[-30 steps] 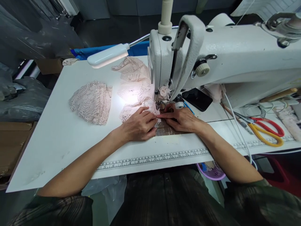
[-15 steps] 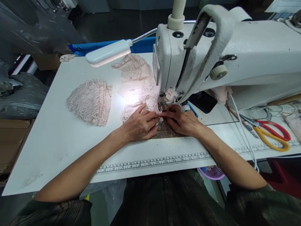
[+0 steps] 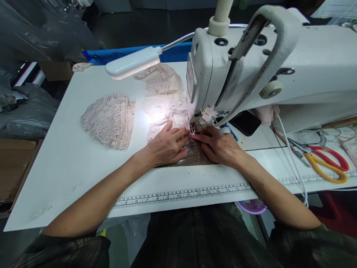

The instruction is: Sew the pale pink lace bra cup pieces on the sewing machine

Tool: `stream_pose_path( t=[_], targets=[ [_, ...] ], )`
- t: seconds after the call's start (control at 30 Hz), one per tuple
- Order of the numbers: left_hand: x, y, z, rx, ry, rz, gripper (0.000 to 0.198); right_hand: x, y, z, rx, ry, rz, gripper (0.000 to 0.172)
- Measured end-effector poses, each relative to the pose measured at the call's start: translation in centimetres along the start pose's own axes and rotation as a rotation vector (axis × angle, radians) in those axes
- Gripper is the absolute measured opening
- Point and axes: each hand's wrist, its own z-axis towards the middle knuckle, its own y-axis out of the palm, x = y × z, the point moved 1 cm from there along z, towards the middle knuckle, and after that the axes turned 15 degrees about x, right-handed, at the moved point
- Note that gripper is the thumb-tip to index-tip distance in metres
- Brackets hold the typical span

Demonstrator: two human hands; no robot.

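Note:
Pale pink lace fabric [image 3: 163, 98] lies bunched on the table left of the sewing machine [image 3: 205, 70], brightly lit in its middle. My left hand [image 3: 169, 146] bears on the near end of this lace, its fingertips closed on the edge just left of the presser foot [image 3: 196, 127]. From the other side, my right hand [image 3: 221, 146] pinches the edge of the lace close in front of the foot. The fingertips of both hands nearly meet there. The needle and the exact grip are too small to make out.
A folded lace pile [image 3: 109, 121] sits on the left of the table. A lamp [image 3: 134, 62] hangs over the lace. Right of my hands are a black phone [image 3: 245, 123], scissors [image 3: 325, 162] with red and yellow handles, and a white cord [image 3: 290, 152]. A printed ruler [image 3: 178, 196] follows the front edge.
The view has shifted slightly, so the machine appears farther right. Both hands stay at the presser foot with the lace, and their fingers have moved only a little.

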Motion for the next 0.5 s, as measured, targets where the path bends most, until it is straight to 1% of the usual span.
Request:
stream_pose_path(
  t=[0.17,0.3,0.4,0.5],
  targets=[
    [-0.4,0.2,0.1,-0.020,-0.034,-0.038,0.037,-0.7,-0.2,0.7,-0.065,0.002,-0.094,0.044],
    [-0.7,0.4,0.0,-0.023,-0.059,-0.072,0.037,-1.0,-0.3,1.1,-0.112,0.022,-0.117,0.045],
    [-0.8,0.5,0.0,-0.014,-0.085,-0.080,0.037,-0.9,-0.3,0.9,-0.104,0.049,-0.094,0.045],
    [-1.0,0.6,0.0,-0.010,-0.084,-0.057,0.042,-0.2,-0.6,0.3,-0.073,0.108,0.017,0.044]
  ],
)
